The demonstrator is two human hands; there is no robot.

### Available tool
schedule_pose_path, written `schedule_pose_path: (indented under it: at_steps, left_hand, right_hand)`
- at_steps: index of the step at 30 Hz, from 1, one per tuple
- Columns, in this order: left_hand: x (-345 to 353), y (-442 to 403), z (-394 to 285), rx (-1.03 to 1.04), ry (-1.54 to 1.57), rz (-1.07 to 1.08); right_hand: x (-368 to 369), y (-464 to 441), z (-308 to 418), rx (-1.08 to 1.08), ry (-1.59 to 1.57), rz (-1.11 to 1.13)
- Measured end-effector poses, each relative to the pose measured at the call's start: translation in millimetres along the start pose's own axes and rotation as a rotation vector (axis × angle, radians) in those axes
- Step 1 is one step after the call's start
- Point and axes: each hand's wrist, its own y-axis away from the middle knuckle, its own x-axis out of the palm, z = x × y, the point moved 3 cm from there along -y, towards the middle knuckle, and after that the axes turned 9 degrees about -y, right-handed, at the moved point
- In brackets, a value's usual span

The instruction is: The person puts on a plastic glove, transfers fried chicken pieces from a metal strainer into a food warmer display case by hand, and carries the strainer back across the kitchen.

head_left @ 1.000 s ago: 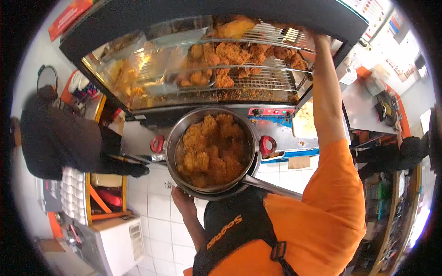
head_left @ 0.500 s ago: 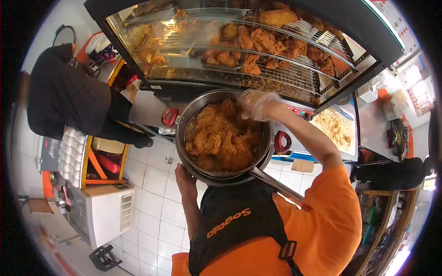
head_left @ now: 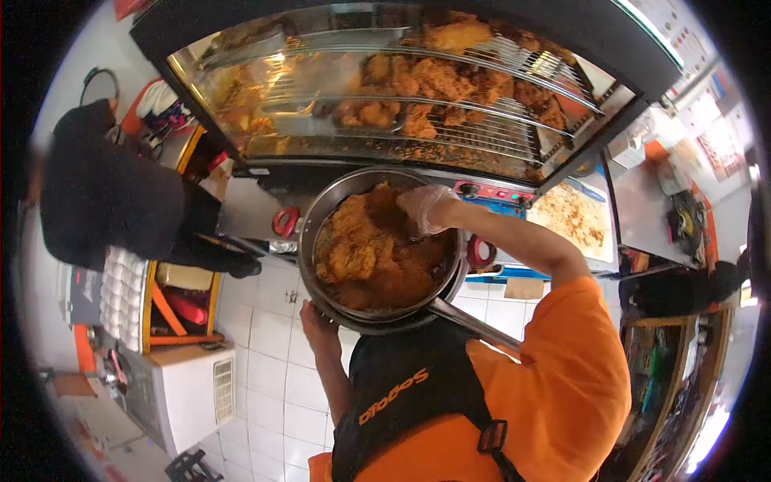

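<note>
Two hands at the steel pot [head_left: 331,197], fried pieces [head_left: 353,249] heaped inside. Right hand [head_left: 426,210], in a clear plastic glove, reaching in over the far right rim, fingers down among the pieces. Fingertips hidden, so can't tell if clamped on one or apart. Bare left hand [head_left: 320,323] at the near left of the pot, low on the outside; grip out of sight, can't tell there either. Step in hand, judging from this: getting hold of a piece in the pot. Next move probably calls for a secure but gentle grip, pot kept level from the left. Versus one second ago: right hand out of the display case [head_left: 578,32] beyond, now down in the pot. Versus half a second ago: deeper among the pieces, less blurred. Left hand roughly unchanged.
</note>
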Motion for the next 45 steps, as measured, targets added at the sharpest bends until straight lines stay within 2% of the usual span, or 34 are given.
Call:
schedule_pose_path:
  at_steps: [1,3,4,6,7,9,11,13,15,18,21,23,24,25,26,28,30,31,32,34,35,36,37,39,42,45]
  left_hand:
    - [-3,-1,2,-0.020,0.072,-0.005]
    - [-7,-5,3,-0.024,0.005,0.051]
    - [-6,-6,3,-0.064,0.108,0.051]
    - [-3,-3,-2,-0.174,0.286,-0.007]
    - [-3,-2,-1,-0.168,0.258,0.008]
    - [-5,-4,1,-0.151,0.203,0.039]
    - [-6,-6,3,-0.147,0.231,0.057]
    - [-7,-7,4,-0.139,0.251,0.062]
    - [-7,-7,5,-0.130,0.262,0.053]
    - [-1,-7,3,-0.149,0.233,0.030]
    - [5,3,-8,-0.071,0.146,0.036]
    - [2,0,-8,-0.152,0.168,0.025]
    - [1,0,-7,-0.195,0.180,0.014]
    - [0,1,-8,-0.180,0.164,0.027]
    - [0,3,-9,-0.166,0.151,0.036]
    - [3,3,-12,-0.115,0.068,0.035]
    - [3,0,-7,-0.123,0.031,0.003]
    - [0,-3,0,-0.161,0.064,-0.013]
    - [-4,-6,8,-0.112,0.097,0.026]
    - [-8,-7,9,-0.139,0.118,0.031]
    - [-6,-9,8,-0.153,0.123,0.044]
    - [-2,-7,3,-0.194,0.180,0.051]
    - [-1,-5,1,-0.176,0.160,0.047]
    - [1,-1,-2,-0.133,0.125,0.035]
    - [2,-2,0,-0.174,0.173,0.010]
    - [-6,-6,10,-0.180,0.183,0.028]
  right_hand:
    - [-4,6,-4,0.059,-0.060,-0.048]
    - [-29,18,0,0.163,-0.182,-0.151]
    - [-58,34,8,0.288,-0.246,-0.107]
    - [-93,62,1,0.228,-0.441,-0.392]
    - [-105,76,-4,0.193,-0.537,-0.533]
    - [-129,102,-21,0.225,-0.720,-0.968]
    - [-150,127,-48,0.191,-1.138,-1.199]
    - [-182,165,-76,0.439,-0.970,-1.330]
    - [-199,188,-117,0.256,-1.048,-1.557]
    - [-208,224,-221,0.976,-0.555,-1.381]
    - [-217,214,-239,1.144,-0.280,-1.363]
    - [-223,211,-297,1.006,0.166,-1.298]
    - [-229,201,-290,0.922,0.380,-1.251]
    - [-231,200,-288,0.916,0.263,-1.278]
    - [-247,205,-230,0.907,0.145,-1.300]
    - [-243,200,-177,0.830,0.259,-1.327]
    - [-225,180,-122,0.778,0.179,-1.250]
    - [-220,165,-88,0.796,-0.121,-1.152]
    - [-184,130,-104,0.620,0.093,-1.075]
    - [-106,86,-67,0.083,-0.285,-0.994]
    - [-75,69,-33,-0.216,-0.091,-0.950]
    - [-108,49,36,0.067,-0.517,-0.333]
    - [-81,25,48,0.043,-0.518,-0.111]
    - [-5,-30,43,0.077,-0.465,0.030]
    - [8,-44,72,0.198,-0.499,0.166]
    - [-6,-43,100,0.130,-0.491,0.067]
